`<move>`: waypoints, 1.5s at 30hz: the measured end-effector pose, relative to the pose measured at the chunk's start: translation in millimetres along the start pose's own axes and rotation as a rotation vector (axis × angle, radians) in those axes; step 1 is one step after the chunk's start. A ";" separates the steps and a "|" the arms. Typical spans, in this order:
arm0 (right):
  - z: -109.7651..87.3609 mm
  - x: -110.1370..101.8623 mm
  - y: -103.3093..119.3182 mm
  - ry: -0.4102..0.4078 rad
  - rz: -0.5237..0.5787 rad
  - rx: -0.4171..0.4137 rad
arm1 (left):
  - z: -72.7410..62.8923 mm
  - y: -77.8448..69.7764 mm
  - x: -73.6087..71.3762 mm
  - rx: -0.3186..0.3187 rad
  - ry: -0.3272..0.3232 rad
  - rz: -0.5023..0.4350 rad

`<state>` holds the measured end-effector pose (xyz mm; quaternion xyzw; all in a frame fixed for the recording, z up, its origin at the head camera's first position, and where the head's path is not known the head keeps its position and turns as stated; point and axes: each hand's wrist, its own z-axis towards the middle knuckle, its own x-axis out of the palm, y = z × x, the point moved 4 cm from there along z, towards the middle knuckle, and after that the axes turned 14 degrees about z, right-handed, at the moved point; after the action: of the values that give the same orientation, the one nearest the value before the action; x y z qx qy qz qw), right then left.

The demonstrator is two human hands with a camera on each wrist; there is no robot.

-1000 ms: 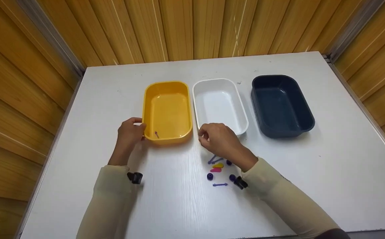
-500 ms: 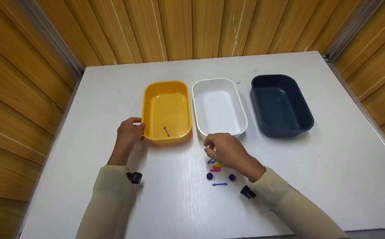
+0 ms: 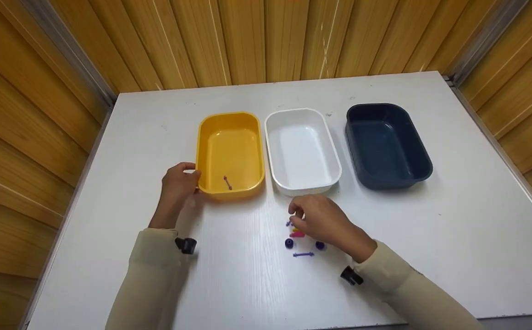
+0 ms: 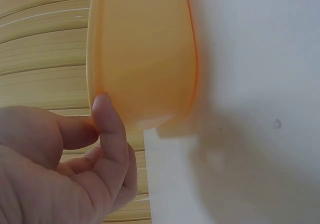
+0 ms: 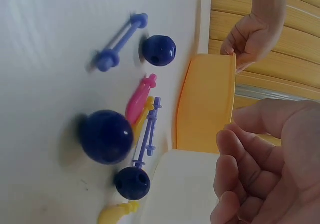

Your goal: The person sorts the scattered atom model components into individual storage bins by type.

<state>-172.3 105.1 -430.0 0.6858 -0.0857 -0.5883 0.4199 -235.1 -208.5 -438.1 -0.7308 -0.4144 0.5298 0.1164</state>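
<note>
My left hand (image 3: 178, 185) pinches the near left rim of the yellow bin (image 3: 231, 195) between thumb and fingers; the left wrist view shows that grip on the bin wall (image 4: 145, 59). A thin purple rod (image 3: 227, 183) lies inside, near the front. Over the small plastic pieces hovers my right hand (image 3: 318, 217), fingers loosely bent, nothing between them. Below it are a pink peg (image 5: 137, 104), a yellow peg (image 5: 142, 120), crossed purple rods (image 5: 151, 134) and dark purple beads (image 5: 107, 136). Another purple rod (image 3: 303, 254) lies closer to me. In the head view the hand partly hides the pile.
A white bin (image 3: 305, 189) stands just right of the yellow one, with a dark blue bin (image 3: 392, 183) farther right. All sit on a white table (image 3: 229, 275). Wood-patterned panels (image 3: 247, 41) rise behind and at both sides.
My right hand has drawn back from beside the white bin's front corner toward the small pieces. The rod in the yellow bin has shifted to the right. My left hand keeps its place.
</note>
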 end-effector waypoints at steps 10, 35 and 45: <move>-16.9 6.6 -5.2 0.053 0.002 0.006 | 0.6 2.1 0.3 -0.017 0.011 -0.010; -45.2 17.9 -15.3 0.234 -0.048 0.075 | -0.1 1.6 2.1 -0.018 0.007 -0.025; -49.7 22.0 -17.0 0.273 -0.080 0.142 | -0.3 0.3 0.6 -0.027 0.014 -0.013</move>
<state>-128.6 126.0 -459.9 0.7903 -0.0418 -0.4981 0.3543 -234.7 -208.1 -438.6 -0.7334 -0.4251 0.5182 0.1129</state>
